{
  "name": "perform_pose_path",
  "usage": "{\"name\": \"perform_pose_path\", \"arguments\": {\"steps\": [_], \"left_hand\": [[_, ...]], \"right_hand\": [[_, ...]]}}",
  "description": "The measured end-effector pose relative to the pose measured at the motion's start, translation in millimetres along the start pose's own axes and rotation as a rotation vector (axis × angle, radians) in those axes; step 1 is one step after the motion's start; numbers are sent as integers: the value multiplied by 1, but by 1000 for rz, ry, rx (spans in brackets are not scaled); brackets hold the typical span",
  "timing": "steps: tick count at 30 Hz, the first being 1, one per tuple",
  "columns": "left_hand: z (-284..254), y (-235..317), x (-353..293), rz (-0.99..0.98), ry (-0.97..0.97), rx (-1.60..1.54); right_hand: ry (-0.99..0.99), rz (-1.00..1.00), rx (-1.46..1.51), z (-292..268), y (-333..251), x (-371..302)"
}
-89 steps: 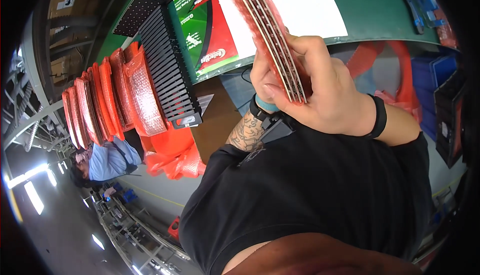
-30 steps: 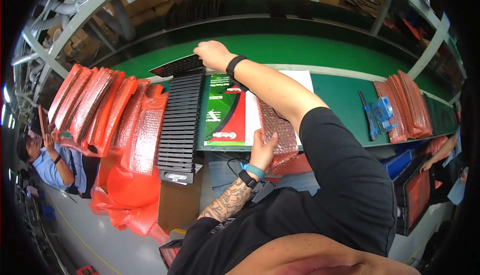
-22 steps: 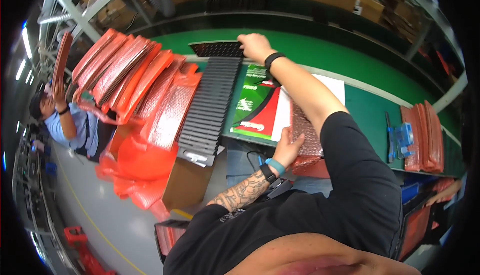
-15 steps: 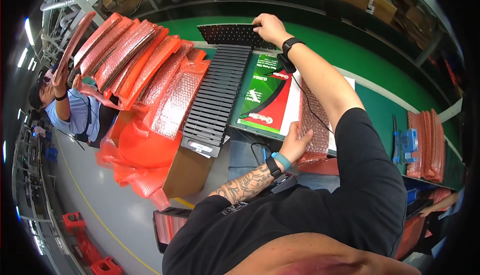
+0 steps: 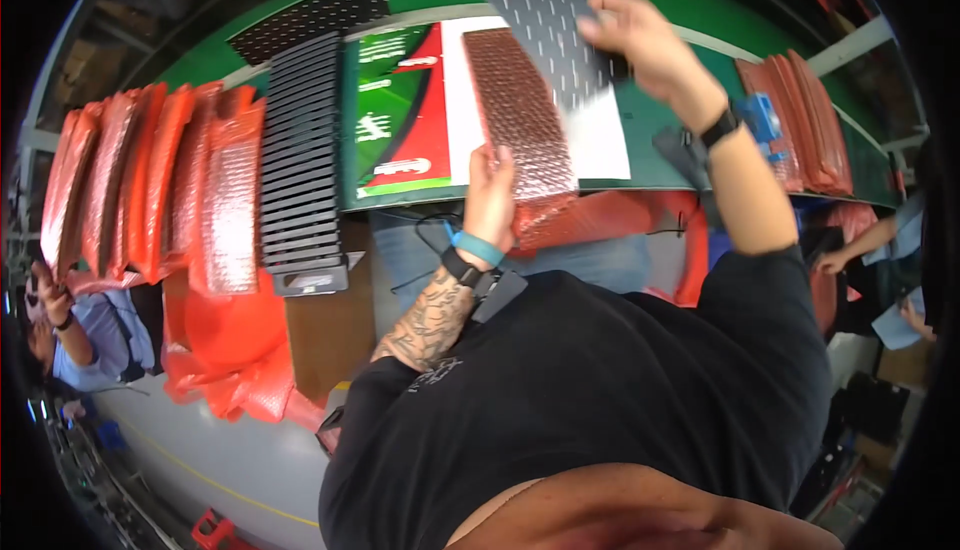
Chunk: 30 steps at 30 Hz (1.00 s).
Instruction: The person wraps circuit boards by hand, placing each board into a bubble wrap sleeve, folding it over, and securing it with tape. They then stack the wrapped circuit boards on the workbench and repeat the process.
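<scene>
My right hand (image 5: 640, 45) grips the edge of a dark grey perforated panel (image 5: 535, 20), raised and tilted over the far side of the bench, slightly blurred. Below it lies a pinkish bubble-wrap bag (image 5: 515, 100), partly covered by the panel's lower end. My left hand (image 5: 490, 190) pinches the bag's near left edge by the bench front. Under the bag is a printed sheet (image 5: 395, 140) in green, red and white. To the left lies a black slatted panel (image 5: 300, 160), and behind it another black perforated panel (image 5: 315, 20).
Several red bubble-wrapped packages (image 5: 140, 185) stand in a row at the left, above red wrap (image 5: 225, 340) and a cardboard box (image 5: 325, 345). At the right are wrapped packages (image 5: 800, 125) beside a blue tool (image 5: 762, 125). Other people's hands show at both sides.
My right hand has moved right and nearer, carrying a perforated panel up from the back of the bench. My left hand stays on the bag. The view has turned, shifting the bench leftward.
</scene>
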<state>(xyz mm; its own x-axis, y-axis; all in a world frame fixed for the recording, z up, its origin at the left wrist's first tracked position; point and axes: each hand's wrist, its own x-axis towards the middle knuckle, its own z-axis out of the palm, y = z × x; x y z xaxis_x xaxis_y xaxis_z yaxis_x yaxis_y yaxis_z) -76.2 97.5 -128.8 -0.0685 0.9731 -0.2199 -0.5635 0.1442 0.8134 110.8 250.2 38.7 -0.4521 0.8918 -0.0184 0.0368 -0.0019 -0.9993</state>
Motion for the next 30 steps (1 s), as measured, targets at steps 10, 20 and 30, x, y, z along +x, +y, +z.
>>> {"name": "perform_pose_path", "arguments": {"steps": [10,20,30], "left_hand": [[16,-11,-10,10,5,-181],[19,-9,-11,-11,-25,-273],[18,-6,-17,-51,-100,-363]], "right_hand": [[383,76,263,71,115,-91],[395,20,-548,69,131,-85],[374,38,-620,73,117,-95]]}}
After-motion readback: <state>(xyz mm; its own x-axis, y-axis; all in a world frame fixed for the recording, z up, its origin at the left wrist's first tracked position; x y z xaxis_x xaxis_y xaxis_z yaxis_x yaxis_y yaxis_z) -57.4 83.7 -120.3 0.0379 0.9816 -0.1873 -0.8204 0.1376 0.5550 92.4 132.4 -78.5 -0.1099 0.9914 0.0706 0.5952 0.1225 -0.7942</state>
